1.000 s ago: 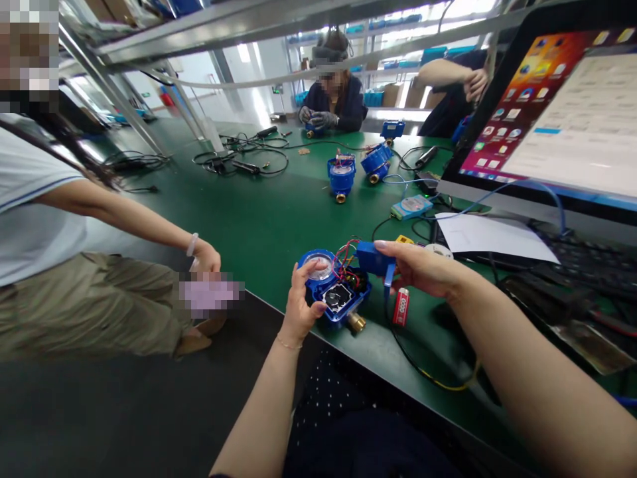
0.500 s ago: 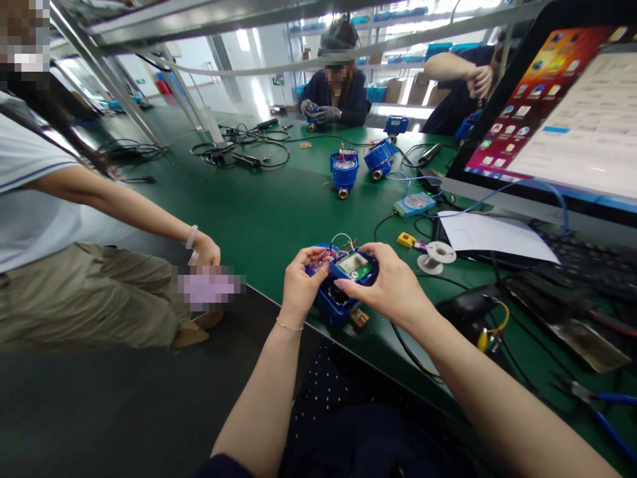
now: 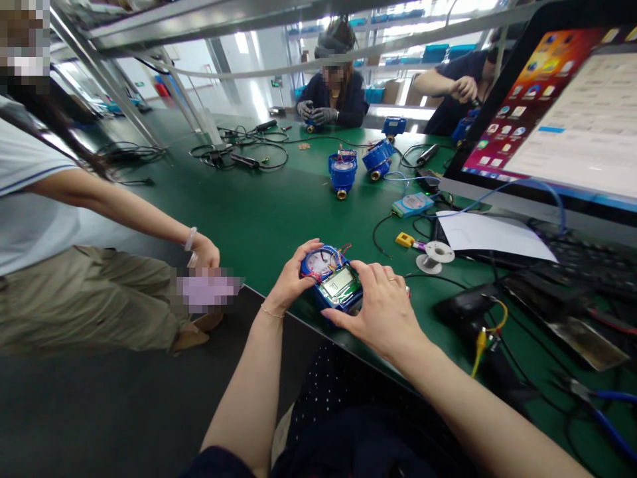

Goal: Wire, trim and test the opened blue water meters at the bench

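At the table's near edge is a blue water meter (image 3: 311, 267), its top off and its round white dial (image 3: 320, 263) showing. A green circuit board with a grey display (image 3: 339, 283) sits in the square part of the blue housing, and the display shows digits. Thin red, yellow and black wires (image 3: 343, 252) run between the dial side and the board. My left hand (image 3: 290, 277) is closed around the meter's left side, thumb near the red wires. My right hand (image 3: 387, 307) grips the square part from the right, thumb at its near edge, and hides the brass fitting.
Two more blue water meters (image 3: 342, 174) (image 3: 378, 159) stand further back. To the right are a solder spool (image 3: 435, 257), a light-blue box (image 3: 413, 204), a paper sheet (image 3: 497, 234), a monitor (image 3: 557, 126) and pliers (image 3: 592, 398). A person stands at left; two others work opposite.
The circuit board, held tilted over the open housing before, now lies lower in it. The dial has come into view. My left hand has shifted left and my right hand has turned over the board's edge.
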`<state>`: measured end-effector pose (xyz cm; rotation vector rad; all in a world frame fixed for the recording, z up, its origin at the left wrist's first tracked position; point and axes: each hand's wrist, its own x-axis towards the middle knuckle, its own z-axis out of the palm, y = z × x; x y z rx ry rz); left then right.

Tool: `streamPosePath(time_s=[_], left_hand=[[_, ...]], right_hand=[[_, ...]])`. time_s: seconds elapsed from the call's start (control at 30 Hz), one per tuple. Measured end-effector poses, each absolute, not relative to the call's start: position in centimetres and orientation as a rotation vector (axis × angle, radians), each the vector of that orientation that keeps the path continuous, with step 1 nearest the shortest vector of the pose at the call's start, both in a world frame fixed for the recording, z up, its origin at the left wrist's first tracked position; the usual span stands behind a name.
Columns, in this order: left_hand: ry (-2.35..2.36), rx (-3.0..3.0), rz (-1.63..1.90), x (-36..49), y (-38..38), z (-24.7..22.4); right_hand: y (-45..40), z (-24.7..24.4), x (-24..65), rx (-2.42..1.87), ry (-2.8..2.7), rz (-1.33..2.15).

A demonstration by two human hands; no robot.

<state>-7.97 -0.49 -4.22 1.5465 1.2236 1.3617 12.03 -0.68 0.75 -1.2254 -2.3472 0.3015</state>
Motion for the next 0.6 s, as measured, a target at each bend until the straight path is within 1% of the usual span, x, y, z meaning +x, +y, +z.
streamPosePath(time_s=[0.1,0.3,0.37,0.47,0.6], left_hand=[[1.191,1.602,1.295,-8.6,-1.0,-4.3],[1.321,1.734,1.203,-7.2,-3.6,-4.3],[1.422,1.787,1.149,-6.1,-4.6,-4.3],[1.694,1.808,1.138,-4.3,-5.5,-4.5],[1.894,1.765,1.221,-2.9,-5.8,-5.1]], right_hand=[[-1.2,0.2,12.3,-1.21,-2.227,0.447],[-1.2,-2.5,13.7,-1.207,-2.144,0.835],[-0.6,-3.1,14.5,-1.186,-2.126,0.981],[0.4,-3.5,15.6,-1.098,-2.131,1.161],[1.4,-3.2,16.0,-1.101,-2.204,1.222]])
